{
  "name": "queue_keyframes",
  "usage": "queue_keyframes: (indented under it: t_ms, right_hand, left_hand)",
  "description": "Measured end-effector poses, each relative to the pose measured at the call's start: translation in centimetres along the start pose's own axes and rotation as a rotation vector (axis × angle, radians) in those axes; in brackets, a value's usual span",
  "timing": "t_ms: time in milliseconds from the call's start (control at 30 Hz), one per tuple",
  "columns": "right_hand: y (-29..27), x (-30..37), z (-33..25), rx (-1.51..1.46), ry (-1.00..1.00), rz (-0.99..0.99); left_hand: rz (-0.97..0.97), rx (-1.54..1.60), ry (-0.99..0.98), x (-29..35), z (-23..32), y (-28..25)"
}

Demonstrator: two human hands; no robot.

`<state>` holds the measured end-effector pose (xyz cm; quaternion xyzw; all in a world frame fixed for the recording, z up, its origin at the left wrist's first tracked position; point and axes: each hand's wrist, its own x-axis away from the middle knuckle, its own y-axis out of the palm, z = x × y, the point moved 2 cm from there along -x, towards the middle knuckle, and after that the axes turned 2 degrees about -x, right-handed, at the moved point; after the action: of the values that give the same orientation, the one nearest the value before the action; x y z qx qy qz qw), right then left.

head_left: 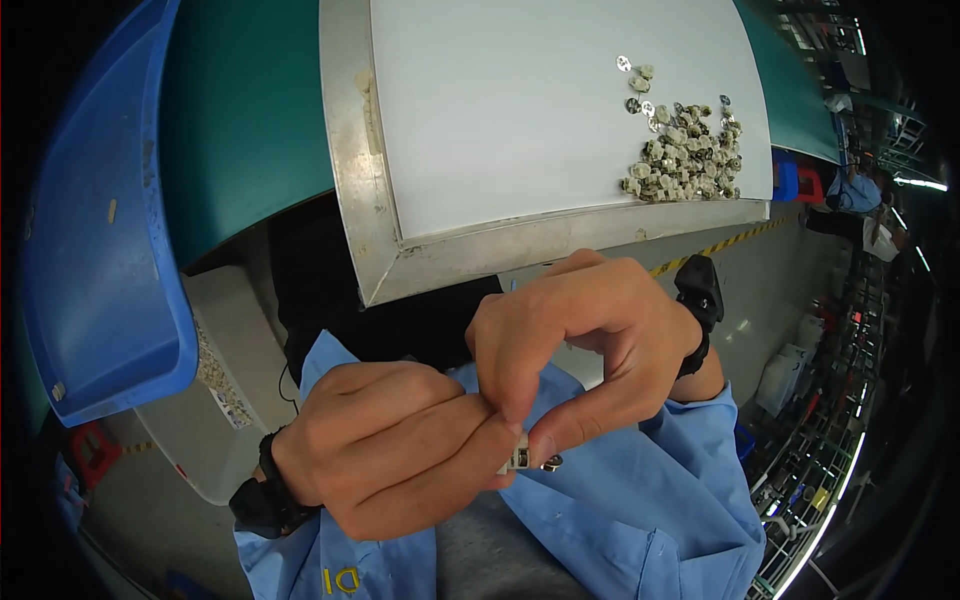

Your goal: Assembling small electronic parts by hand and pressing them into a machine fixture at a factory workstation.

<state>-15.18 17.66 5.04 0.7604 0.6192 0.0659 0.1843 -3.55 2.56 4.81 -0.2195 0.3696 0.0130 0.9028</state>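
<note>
Close to my body, both hands meet over a small whitish plastic part (517,457) with a dark slot in its end. My left hand (395,445) is closed round it, the fingers folded and hiding most of it. From the other side, the thumb and forefinger of my right hand (590,335) pinch at the part's upper end. A small shiny round metal piece (552,463) shows just under my right thumb; whether it is joined to the plastic part I cannot tell. Beyond my hands, a pile of similar cream and metal parts (690,155) lies on a white board (500,110).
A worn metal frame (500,255) edges the board, with a green table surface (245,110) to its left. A blue tray (110,230) stands at the far left, above a grey bin (235,310) with many small pieces. Far right, a person (855,190) is in the background.
</note>
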Motion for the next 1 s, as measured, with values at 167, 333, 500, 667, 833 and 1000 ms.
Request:
queue_keyframes:
  t_ms: [167,333,500,667,833,1000]
  right_hand:
    - [0.2,-0.1,0.3,-0.037,-0.005,0.027]
    - [0.4,0.7,0.5,-0.118,0.099,0.039]
    - [0.9,0.7,0.3,0.065,0.067,0.023]
    - [4.2,2.6,-2.0,0.281,-0.092,0.031]
    - [6.3,3.4,-3.5,0.734,-0.182,0.052]
    - [6.8,3.2,-6.1,0.846,-0.103,0.096]
  left_hand:
    - [0.026,-0.041,-0.005,0.1,0.3,0.0]
    - [-0.028,-0.024,-0.073,0.0,0.7,0.1]
    - [-0.045,0.173,-0.268,1.7,1.0,0.3]
    - [0.294,0.962,-0.606,4.6,3.0,2.1]
    - [0.198,1.044,-0.643,5.0,4.0,2.8]
    - [0.228,0.880,-0.536,4.6,5.9,2.5]
